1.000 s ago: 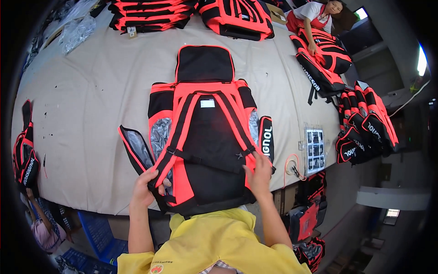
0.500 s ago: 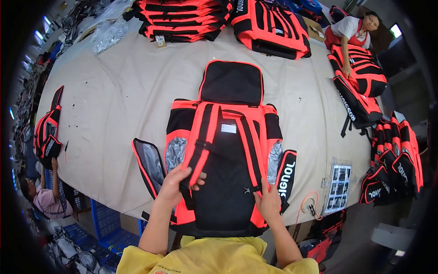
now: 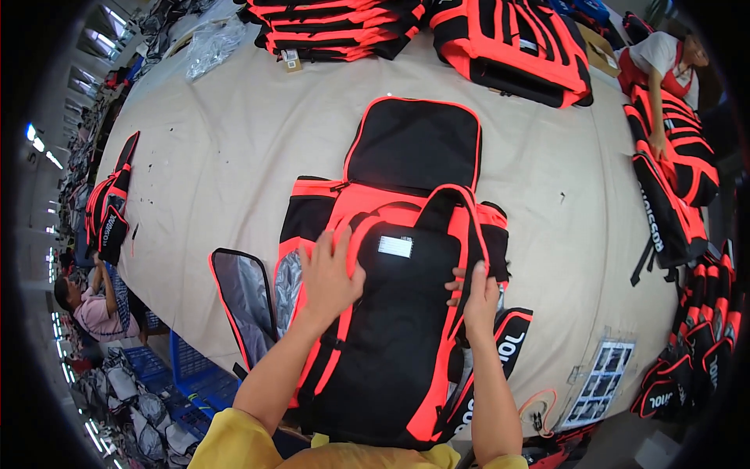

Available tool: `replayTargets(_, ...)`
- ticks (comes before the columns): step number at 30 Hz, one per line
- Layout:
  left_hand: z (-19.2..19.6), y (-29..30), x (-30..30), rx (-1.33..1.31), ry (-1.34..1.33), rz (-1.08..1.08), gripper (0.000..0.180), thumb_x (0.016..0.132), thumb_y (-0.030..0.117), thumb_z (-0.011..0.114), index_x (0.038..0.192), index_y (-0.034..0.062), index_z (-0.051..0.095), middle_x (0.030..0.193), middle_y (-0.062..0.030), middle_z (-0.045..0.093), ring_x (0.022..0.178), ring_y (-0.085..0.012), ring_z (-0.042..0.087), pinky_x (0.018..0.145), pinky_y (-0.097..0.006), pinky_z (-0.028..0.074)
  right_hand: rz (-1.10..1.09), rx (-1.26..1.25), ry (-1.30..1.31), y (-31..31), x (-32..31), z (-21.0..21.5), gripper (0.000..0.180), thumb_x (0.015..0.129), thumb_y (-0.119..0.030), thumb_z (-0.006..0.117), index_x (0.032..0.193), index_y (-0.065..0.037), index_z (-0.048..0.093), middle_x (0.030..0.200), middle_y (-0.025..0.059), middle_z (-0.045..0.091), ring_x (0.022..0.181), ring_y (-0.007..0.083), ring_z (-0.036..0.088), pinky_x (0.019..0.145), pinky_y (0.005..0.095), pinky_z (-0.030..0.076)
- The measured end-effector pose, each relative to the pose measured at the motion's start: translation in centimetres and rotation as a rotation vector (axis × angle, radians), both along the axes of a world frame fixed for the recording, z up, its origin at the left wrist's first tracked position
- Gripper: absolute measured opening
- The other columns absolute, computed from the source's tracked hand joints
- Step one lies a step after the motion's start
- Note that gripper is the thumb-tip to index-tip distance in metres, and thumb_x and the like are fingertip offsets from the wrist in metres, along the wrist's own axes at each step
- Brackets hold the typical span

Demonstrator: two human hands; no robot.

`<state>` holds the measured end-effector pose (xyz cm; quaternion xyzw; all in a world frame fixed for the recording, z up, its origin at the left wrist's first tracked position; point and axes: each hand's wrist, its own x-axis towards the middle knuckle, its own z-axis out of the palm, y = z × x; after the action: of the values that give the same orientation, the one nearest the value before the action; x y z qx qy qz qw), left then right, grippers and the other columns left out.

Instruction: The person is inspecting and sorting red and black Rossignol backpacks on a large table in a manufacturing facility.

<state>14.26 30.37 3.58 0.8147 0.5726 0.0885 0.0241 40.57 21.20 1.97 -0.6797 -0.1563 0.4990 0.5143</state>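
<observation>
A black and neon-red backpack (image 3: 383, 328) lies back panel up in front of me, its black top flap (image 3: 414, 144) folded open away from me. My left hand (image 3: 330, 277) is open, fingers spread, over the upper part of the left shoulder strap (image 3: 328, 367). My right hand (image 3: 478, 301) is closed around the right shoulder strap (image 3: 474, 211), which arches up off the panel. A white label (image 3: 395, 246) shows between the straps. The left side flap (image 3: 244, 293) hangs open with a silver lining; the right side flap (image 3: 509, 340) lies outward beside my right forearm.
Stacked backpacks (image 3: 336, 35) and another backpack (image 3: 516, 51) stand along the far edge. A co-worker (image 3: 660, 70) handles a bag (image 3: 676, 172) at the right; another person (image 3: 98, 305) is at the left beside a bag (image 3: 107, 207). A taped photo sheet (image 3: 601, 383) lies near right.
My left hand has let go of the left strap's lower part and moved up, fingers spreading. My right hand has raised the right strap into an arch. The view has shifted.
</observation>
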Motion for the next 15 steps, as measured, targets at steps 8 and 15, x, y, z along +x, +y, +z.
replayTargets(8, -6.7, 5.6, 1.5, 0.050, -0.121, 0.088, 0.067, 0.097, 0.027, 0.063, 0.154, 0.0007, 0.043, 0.153, -0.0242, 0.049, 0.152, -0.0416, 0.038, 0.125, -0.058, 0.029, -0.035, -0.011, 0.124, 0.5, 1.1, -0.9, 0.077, 0.112, -0.060, 0.037, 0.114, 0.009, 0.069, 0.106, 0.0197, 0.077, 0.076, 0.0240, 0.076, 0.055, 0.0331, 0.061)
replayTargets(15, -7.3, 6.1, 1.2, 0.077, -0.156, 0.085, 0.070, 0.093, 0.023, 0.064, 0.155, -0.0003, 0.041, 0.156, -0.0232, 0.048, 0.154, -0.0405, 0.036, 0.126, -0.057, 0.027, -0.063, -0.018, 0.263, 0.9, 2.0, -1.5, 0.078, 0.112, -0.061, 0.034, 0.120, 0.009, 0.068, 0.110, 0.0217, 0.077, 0.080, 0.0261, 0.077, 0.058, 0.0348, 0.062)
